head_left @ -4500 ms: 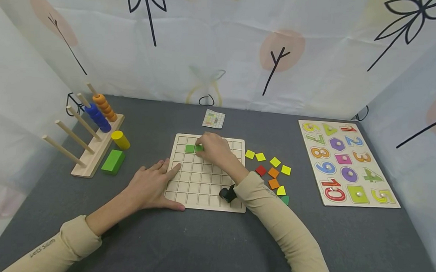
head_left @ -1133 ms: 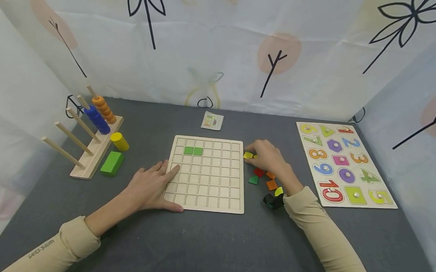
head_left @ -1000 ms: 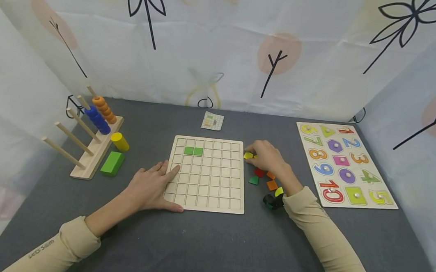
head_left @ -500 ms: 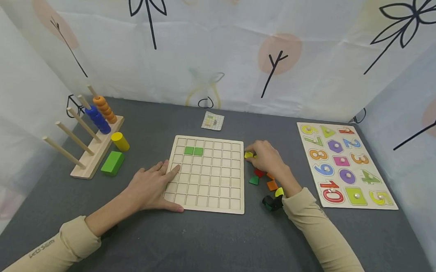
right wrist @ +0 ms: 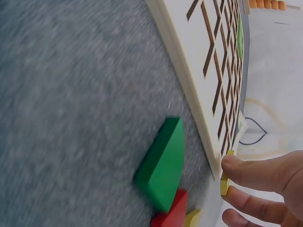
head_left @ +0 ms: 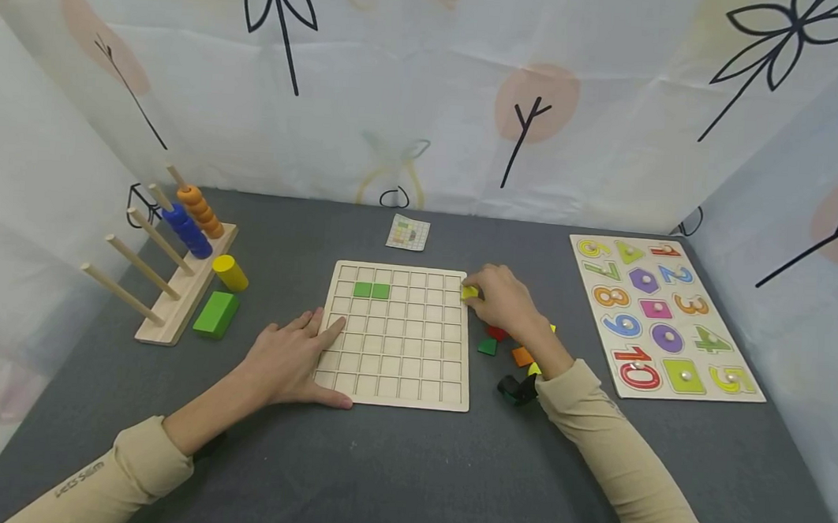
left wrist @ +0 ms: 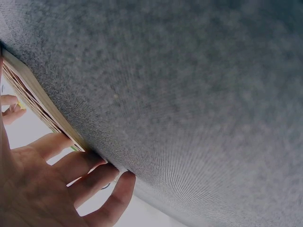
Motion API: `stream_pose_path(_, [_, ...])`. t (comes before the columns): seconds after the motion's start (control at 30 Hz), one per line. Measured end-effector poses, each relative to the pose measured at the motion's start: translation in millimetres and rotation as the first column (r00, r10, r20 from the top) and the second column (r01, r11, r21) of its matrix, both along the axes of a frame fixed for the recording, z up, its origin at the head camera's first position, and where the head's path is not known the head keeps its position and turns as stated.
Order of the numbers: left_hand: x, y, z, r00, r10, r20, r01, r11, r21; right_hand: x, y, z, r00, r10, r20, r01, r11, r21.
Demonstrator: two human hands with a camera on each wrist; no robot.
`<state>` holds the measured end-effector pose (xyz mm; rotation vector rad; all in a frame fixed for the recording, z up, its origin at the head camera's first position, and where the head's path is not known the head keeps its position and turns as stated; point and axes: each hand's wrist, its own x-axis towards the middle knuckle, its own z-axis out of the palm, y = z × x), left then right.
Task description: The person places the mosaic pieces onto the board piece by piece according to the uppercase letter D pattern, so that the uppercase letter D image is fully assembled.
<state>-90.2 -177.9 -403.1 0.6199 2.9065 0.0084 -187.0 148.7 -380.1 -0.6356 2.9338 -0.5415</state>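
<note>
A pale wooden grid board (head_left: 392, 363) lies mid-table, with two green square tiles (head_left: 372, 291) side by side in its upper left cells. My left hand (head_left: 286, 361) rests with spread fingers along the board's left edge; in the left wrist view its fingers (left wrist: 78, 165) lie against the board's side. Over the board's upper right edge, my right hand (head_left: 505, 301) pinches a yellow tile (head_left: 469, 292) between thumb and fingers. The right wrist view shows that tile (right wrist: 224, 182) held on edge close to the board's rim. A green tile (right wrist: 163, 165) with a slanted side lies near it.
Red (head_left: 496, 333), orange (head_left: 523, 356) and yellow tiles lie right of the board, partly under my right forearm. Behind the board is a small pattern card (head_left: 408, 233). A number puzzle (head_left: 665, 322) stands right; a peg stacker (head_left: 182, 296), green block (head_left: 216, 312) and yellow cylinder (head_left: 230, 272) stand left.
My right hand has gone from the board to the loose tiles, taken a yellow tile and moved it left to the board's edge. The green tile appeared beside the board. My left hand stays put.
</note>
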Motion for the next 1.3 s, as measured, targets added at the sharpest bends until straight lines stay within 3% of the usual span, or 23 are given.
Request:
stream_pose_path(0.77, [0.7, -0.7, -1.7, 1.000, 0.008, 0.003, -0.008, 1.000, -0.003, -3.4, -62, 8.9, 0.997, 0.049, 0.064, -0.049, 0.999, -0.002])
stream_pose_path(1.0, [1.6, -0.6, -1.6, 1.000, 0.008, 0.001, -0.008, 1.000, -0.002, -5.0, -78, 7.2, 0.993, 0.101, 0.057, -0.100, 0.995, -0.005])
stream_pose_path(1.3, [2.1, -1.2, -1.7, 1.000, -0.001, -0.013, 0.001, 1.000, 0.000, -8.0, -94, 2.1, 0.993, 0.109, 0.055, -0.108, 0.994, -0.012])
